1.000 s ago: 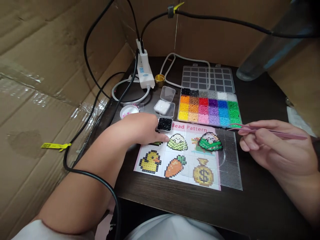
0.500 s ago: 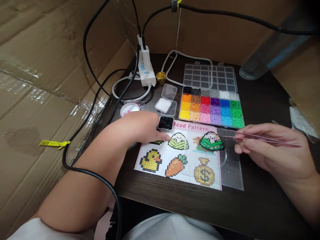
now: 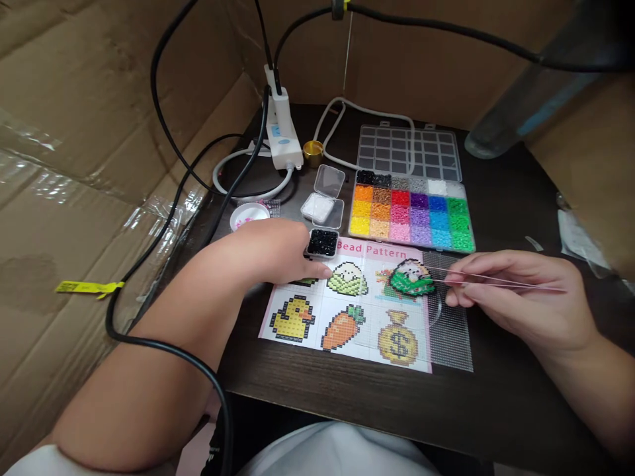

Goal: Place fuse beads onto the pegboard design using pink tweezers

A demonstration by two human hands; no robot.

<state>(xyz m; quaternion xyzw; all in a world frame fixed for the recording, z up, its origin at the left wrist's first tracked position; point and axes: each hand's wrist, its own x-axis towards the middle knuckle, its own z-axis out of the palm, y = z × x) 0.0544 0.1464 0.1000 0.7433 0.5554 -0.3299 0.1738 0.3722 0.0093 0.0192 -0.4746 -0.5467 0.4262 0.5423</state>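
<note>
I sit at a dark, wood-grained table [image 3: 520,403] boxed in by brown cardboard walls [image 3: 64,165], the one on my left creased and shining with strips of clear tape. Black cables [image 3: 171,350] loop down that side, one crossing in front of my left forearm, and run to a white power strip [image 3: 285,142] near the back. A gold cup [image 3: 313,153] stands beside the strip, and a clear cylinder [image 3: 510,112] slants in the far right corner.

My right hand [image 3: 530,291] has its fingers pinched on pink tweezers [image 3: 543,288], the tips pointing left at the bead piece [image 3: 413,277]. That piece, green and white with a black outline, lies over the upper right picture of the pattern sheet [image 3: 318,317]; I cannot tell whether the tips touch it. Mesh [image 3: 451,337] shows beyond the sheet's right edge.

My left hand [image 3: 285,251] is just beside a small box of black beads [image 3: 322,256], thumb stretched over the sheet; the other fingers are hidden, so I cannot tell if they grip anything. Behind the sheet sits the big bead box [image 3: 455,190], lid laid back flat on the table.
</note>
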